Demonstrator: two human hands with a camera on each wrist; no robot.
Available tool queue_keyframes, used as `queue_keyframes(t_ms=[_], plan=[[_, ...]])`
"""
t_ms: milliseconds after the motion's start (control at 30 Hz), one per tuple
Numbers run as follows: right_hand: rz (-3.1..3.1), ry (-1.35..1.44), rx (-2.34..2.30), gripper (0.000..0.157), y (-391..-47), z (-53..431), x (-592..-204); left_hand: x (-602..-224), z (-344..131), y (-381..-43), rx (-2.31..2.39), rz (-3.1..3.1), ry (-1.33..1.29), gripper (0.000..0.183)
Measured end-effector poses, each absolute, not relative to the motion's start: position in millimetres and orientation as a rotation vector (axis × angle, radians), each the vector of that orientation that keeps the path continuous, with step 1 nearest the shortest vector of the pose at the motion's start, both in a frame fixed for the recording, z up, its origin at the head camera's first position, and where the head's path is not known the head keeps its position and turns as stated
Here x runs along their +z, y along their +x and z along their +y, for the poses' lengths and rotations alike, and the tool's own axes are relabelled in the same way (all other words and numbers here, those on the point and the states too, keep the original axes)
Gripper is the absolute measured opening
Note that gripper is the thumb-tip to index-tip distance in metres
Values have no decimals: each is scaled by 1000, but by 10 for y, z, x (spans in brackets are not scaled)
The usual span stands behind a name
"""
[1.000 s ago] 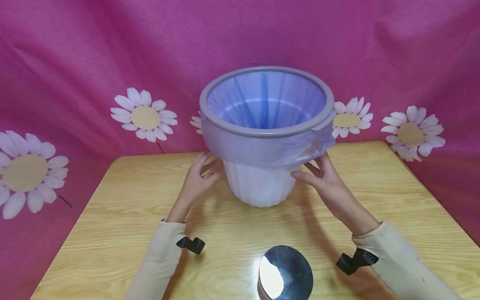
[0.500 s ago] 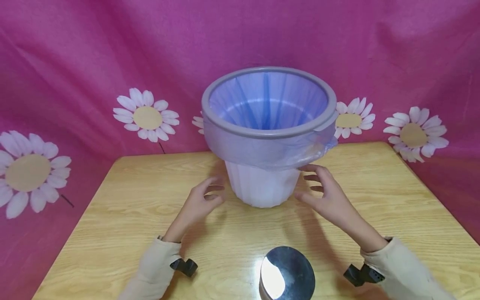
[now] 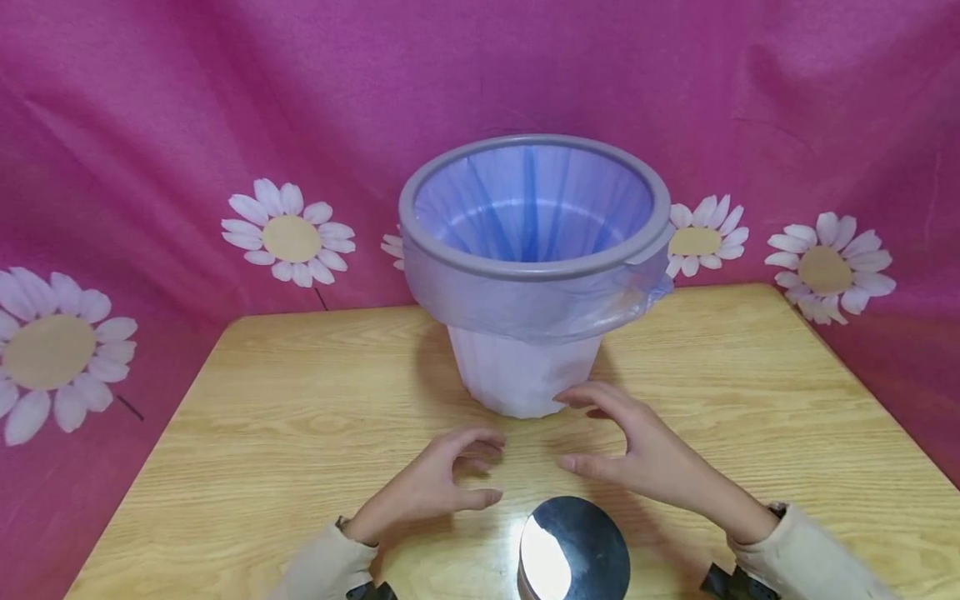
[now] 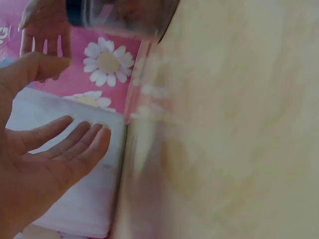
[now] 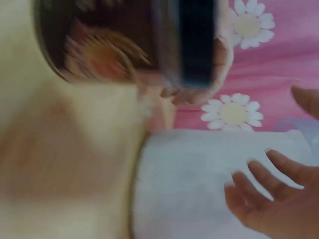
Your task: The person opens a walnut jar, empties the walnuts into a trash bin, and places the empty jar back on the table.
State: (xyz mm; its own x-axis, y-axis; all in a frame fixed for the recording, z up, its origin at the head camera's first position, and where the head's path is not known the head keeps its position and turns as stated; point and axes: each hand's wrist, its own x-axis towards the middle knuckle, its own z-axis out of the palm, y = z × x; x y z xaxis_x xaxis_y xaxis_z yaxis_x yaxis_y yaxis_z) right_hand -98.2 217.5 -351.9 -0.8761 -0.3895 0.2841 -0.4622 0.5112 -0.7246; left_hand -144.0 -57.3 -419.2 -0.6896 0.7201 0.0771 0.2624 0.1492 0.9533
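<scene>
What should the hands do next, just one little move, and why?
Perhaps bring the left hand and the right hand to either side of the jar: both look open and hold nothing, the jar stands close by, and the bin already has its bag in.

Your head camera faces down the surface (image 3: 300, 400) to its far edge; close, sideways wrist views share the jar (image 5: 107, 45).

The big bin (image 3: 521, 371) blocks the way at the back, before the pink cloth (image 3: 525, 67). The left hand (image 3: 432, 482) and right hand (image 3: 652, 454) have a gap between them, and the jar (image 3: 581, 550) stands close by. The table (image 3: 300, 400) has room on both sides of the bin.
</scene>
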Motion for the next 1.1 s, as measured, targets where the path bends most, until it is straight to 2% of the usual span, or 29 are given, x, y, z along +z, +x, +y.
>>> queue_keyframes(t_ms=[433,633,867,1100], plan=[[-2595,1021,1802,80,-765,2387,-3847,-4266,-505,-1287,1765,1787,970,58],[-2613,1018,1871,77,-743,2472,-3944,-4256,-477,-1213,1799,1741,986,57],[-2512,1032,2288,71,-690,2587,-4096,-4259,-430,-1092,1912,1707,1171,58],[-2542,1094,2458,85,-614,2609,-4190,-4261,-375,-975,1941,1677,1232,69]])
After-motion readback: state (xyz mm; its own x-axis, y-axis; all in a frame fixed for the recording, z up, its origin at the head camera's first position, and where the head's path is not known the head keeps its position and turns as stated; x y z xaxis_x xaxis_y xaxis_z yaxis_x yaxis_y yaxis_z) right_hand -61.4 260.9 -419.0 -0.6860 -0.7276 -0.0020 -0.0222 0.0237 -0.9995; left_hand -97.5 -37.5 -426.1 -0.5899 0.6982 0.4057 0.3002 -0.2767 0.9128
